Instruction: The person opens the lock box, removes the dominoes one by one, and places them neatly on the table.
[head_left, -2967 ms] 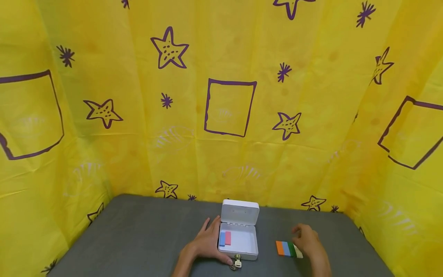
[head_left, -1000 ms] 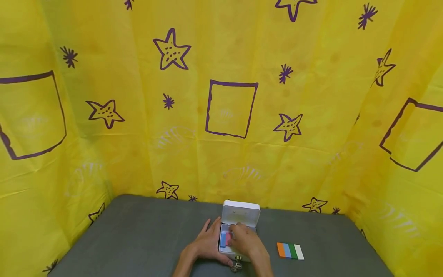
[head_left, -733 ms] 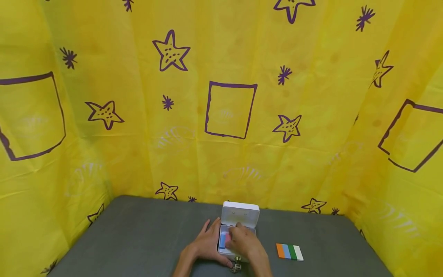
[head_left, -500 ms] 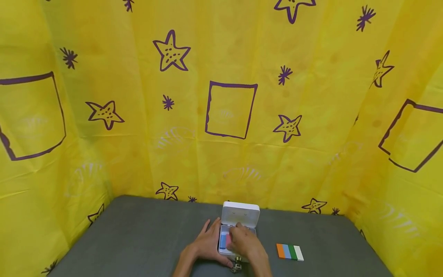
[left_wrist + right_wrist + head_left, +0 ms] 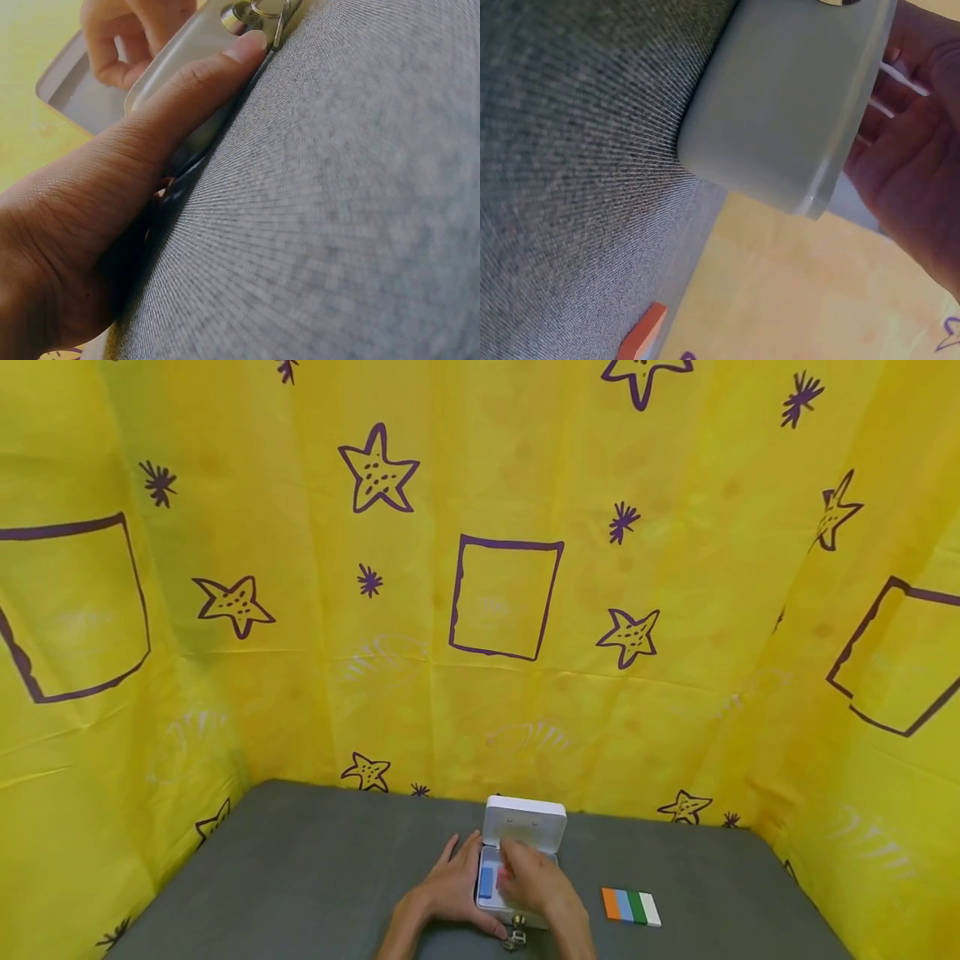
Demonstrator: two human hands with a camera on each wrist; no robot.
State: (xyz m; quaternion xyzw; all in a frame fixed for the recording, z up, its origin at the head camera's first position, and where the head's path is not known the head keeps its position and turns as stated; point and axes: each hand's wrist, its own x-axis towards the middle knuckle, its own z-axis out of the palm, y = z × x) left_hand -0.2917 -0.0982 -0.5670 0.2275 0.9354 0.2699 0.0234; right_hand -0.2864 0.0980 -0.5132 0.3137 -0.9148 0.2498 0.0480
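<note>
A small white metal lock box (image 5: 498, 902) stands on the grey table, its lid (image 5: 525, 824) tilted up at the back. My left hand (image 5: 453, 887) rests along the box's left side, fingers straight, with the thumb across the front near the key (image 5: 517, 935) in the lock. Inside the box lies a blue block (image 5: 486, 883). My right hand (image 5: 534, 878) reaches into the box with curled fingers and pinches a pink block (image 5: 501, 878), mostly hidden behind them. In the right wrist view, the right hand (image 5: 915, 135) is over the box wall.
Right of the box, orange (image 5: 611, 903), light blue (image 5: 624, 905), green (image 5: 637, 907) and white (image 5: 650, 910) blocks lie side by side on the table. A yellow cloth (image 5: 420, 710) with purple drawings hangs behind and at both sides.
My right hand has moved left from beside the row of blocks into the box. The pink block has shifted right, leaving a gap beside the blue one. My left hand has stayed put.
</note>
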